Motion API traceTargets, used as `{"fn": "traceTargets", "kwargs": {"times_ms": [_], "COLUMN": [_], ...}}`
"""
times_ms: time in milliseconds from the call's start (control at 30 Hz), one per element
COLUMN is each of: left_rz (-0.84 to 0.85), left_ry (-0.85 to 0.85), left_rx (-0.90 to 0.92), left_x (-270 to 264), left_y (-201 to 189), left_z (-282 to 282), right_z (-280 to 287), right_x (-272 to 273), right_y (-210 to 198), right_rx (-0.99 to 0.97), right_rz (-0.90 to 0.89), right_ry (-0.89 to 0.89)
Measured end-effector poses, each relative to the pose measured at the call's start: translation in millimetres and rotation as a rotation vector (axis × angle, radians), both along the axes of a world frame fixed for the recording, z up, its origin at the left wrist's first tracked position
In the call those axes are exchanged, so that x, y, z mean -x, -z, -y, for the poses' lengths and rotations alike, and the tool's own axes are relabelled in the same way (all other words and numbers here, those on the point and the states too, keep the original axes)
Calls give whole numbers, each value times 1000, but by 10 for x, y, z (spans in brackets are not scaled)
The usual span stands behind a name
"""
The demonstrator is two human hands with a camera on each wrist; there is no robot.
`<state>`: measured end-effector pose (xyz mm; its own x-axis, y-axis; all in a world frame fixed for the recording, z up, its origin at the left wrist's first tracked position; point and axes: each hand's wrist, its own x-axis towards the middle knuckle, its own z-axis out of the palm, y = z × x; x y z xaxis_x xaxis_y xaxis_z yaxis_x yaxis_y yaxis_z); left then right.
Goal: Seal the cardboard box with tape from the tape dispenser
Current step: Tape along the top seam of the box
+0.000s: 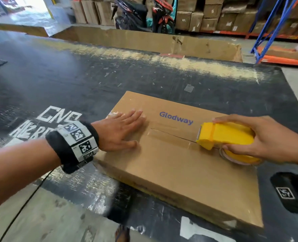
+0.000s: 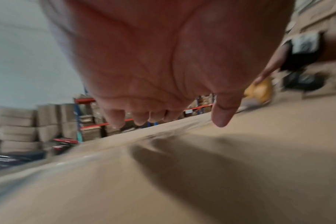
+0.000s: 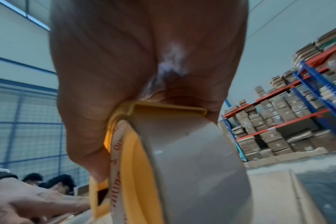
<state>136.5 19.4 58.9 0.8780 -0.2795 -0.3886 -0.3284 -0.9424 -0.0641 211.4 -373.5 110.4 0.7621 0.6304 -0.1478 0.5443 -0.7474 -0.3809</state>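
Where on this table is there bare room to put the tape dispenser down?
Bare black table lies beyond and left of the cardboard box. The box seam is crowded: left hand pressing, right hand holding the tape dispenser.

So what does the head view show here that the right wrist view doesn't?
Head view only: the whole box with its blue Glodway print, and the centre seam. Right wrist view only: the tape roll close up, inside the yellow dispenser. Both: the right hand gripping the dispenser, the left hand flat on the box.
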Motion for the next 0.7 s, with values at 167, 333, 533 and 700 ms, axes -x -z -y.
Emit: {"fn": "traceTargets", "kwargs": {"times_ms": [167,333,533,700], "left_rz": [-63,-86,-94,-99], "left_ry": [-29,-104,-107,-97], "left_rx": [101,112,101,102], "left_x": [-20,-10,19,20], "left_y": [132,272,222,191], "left_z": [1235,1514,1473,1504], "right_z": [-4,-1,759,1778], "right_x": [-60,-109,-115,-30], "right_y": [57,77,-56,-44], "right_rx": [10,13,4,-16], "right_rz": [28,83,-9,-44], "right_ry": [-32,-75,-69,93]}}
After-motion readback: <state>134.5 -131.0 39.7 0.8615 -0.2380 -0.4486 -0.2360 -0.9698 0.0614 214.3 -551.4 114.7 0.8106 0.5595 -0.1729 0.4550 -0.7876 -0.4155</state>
